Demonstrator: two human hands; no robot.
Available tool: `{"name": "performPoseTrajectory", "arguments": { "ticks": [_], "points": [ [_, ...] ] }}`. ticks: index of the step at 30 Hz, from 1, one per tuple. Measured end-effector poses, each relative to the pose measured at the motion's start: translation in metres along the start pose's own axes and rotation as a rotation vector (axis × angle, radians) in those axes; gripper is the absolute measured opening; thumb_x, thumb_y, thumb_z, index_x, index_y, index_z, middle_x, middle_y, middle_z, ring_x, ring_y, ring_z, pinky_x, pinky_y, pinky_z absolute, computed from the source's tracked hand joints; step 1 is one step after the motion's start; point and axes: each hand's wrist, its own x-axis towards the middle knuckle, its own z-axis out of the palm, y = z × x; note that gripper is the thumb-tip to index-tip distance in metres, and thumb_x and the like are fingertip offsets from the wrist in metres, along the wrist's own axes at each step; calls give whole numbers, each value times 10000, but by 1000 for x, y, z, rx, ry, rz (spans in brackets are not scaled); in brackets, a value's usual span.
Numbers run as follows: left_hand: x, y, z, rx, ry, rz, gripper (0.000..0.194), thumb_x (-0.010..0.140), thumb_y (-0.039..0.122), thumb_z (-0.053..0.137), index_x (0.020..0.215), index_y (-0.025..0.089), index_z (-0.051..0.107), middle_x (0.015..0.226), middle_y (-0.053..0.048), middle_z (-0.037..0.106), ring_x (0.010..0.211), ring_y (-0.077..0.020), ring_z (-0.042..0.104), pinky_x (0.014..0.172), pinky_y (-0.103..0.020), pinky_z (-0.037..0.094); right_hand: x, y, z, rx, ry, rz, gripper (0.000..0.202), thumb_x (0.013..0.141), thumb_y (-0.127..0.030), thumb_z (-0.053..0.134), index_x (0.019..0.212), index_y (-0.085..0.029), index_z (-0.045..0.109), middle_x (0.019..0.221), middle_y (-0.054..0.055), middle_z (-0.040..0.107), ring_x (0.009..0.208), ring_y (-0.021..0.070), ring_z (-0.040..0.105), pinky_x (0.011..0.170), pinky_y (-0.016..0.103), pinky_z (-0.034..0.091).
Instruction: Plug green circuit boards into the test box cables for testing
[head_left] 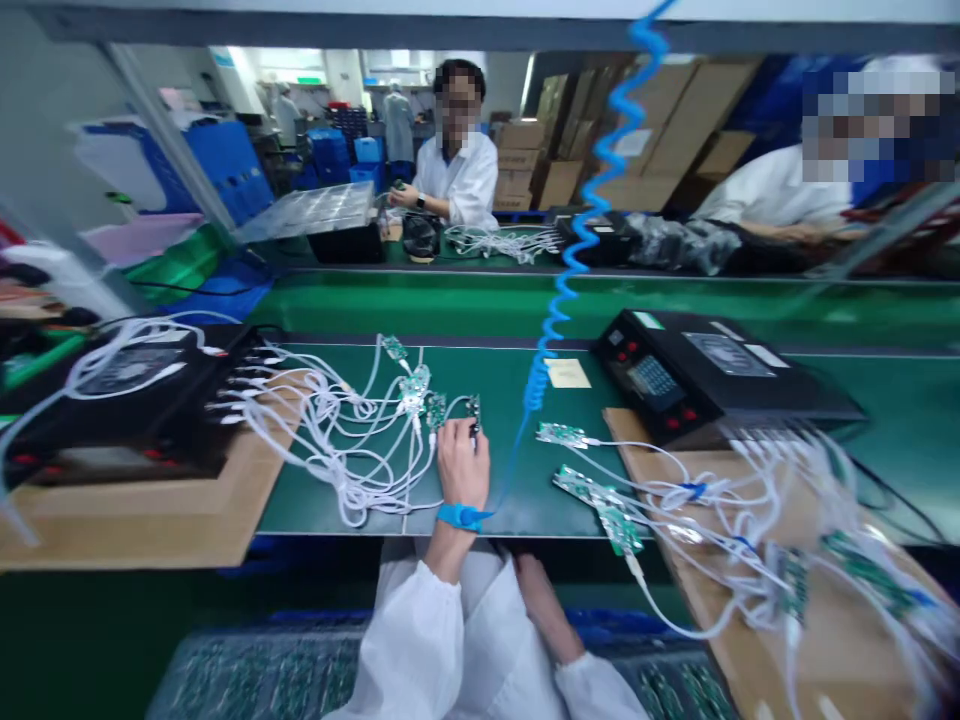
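My left hand (pixel 463 465), with a blue wrist strap (pixel 463 516) on it, lies at the middle of the green table. Its fingers are curled onto a small circuit board (pixel 473 408). Beside the fingertips is another green circuit board (pixel 436 410) on a white cable. Further boards (pixel 414 388) lie just beyond, joined to a tangle of white cables (pixel 352 480). My right hand (pixel 536 590) is low, below the table's front edge near my lap; its fingers are hidden. To the right, a green circuit board (pixel 562 435) and a longer one (pixel 600 505) lie on the table.
Black test boxes stand left (pixel 135 400) and right (pixel 720 370) on cardboard. A coiled blue cord (pixel 574 250) hangs down to the table. A yellow note (pixel 568 373) lies behind. Trays of boards (pixel 262 670) sit below. Two people work across the bench.
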Motion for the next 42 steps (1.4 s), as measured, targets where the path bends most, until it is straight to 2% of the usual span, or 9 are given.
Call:
{"name": "performPoseTrajectory", "arguments": {
  "ticks": [3,6,7,10,13,19,27,34,42],
  "points": [
    [1,-4,2,-29,13,7,135,929,169,592,1024,179,687,1003,-102,660,963,-263,632,923,-427,526,-32,-19,-35,54,-101,-82,221,988,-241,551,859,-225,730,849,74,748,832,255,745,713,327,559],
    [3,-8,3,-74,-3,-2,140,941,235,591,1028,181,685,1012,-101,659,947,-260,641,907,-428,536,-35,-70,-71,269,-145,-199,303,1042,-351,509,849,-233,711,778,22,721,727,176,699,698,271,515],
    [3,-9,3,-82,-9,-4,149,944,250,586,1031,179,683,1009,-101,659,948,-262,642,903,-430,539,-25,-87,-79,320,-60,-207,314,1048,-375,505,858,-226,705,748,15,703,687,162,675,690,263,506],
    [3,-14,1,-100,-37,5,187,945,275,575,1066,170,670,1018,-107,665,964,-269,644,897,-438,546,24,-124,-89,307,250,-191,259,1038,-364,518,992,-199,713,944,64,712,762,165,673,730,272,511],
    [2,-16,-1,-121,-54,23,238,945,275,555,1131,161,651,1055,-120,675,989,-277,642,898,-444,548,74,-141,-80,205,264,-77,249,1022,-337,559,1116,-160,706,1081,107,698,790,178,682,783,304,523],
    [1,-19,-2,-177,-28,-21,263,955,252,510,1168,173,641,1044,-115,670,968,-268,640,863,-430,555,110,-147,-64,157,170,39,179,976,-324,630,988,-173,725,1018,83,724,934,215,708,806,298,504],
    [1,-24,1,-189,-8,-21,270,909,202,550,1163,180,639,1034,-114,668,967,-270,646,854,-424,545,115,-145,-62,152,177,84,189,942,-388,660,951,-214,732,1022,55,740,952,213,714,759,296,485],
    [1,-22,1,-201,2,-32,239,938,250,541,1146,178,636,1045,-122,676,972,-275,657,855,-433,548,117,-144,-57,186,247,79,145,905,-324,715,881,-182,726,934,58,725,855,185,693,750,279,482],
    [1,-21,0,-183,-3,-35,234,941,270,548,1137,181,639,1045,-124,682,965,-274,653,850,-429,547,117,-142,-55,183,261,85,154,921,-352,696,949,-207,739,983,41,733,912,197,703,773,294,487]
  ]
}}
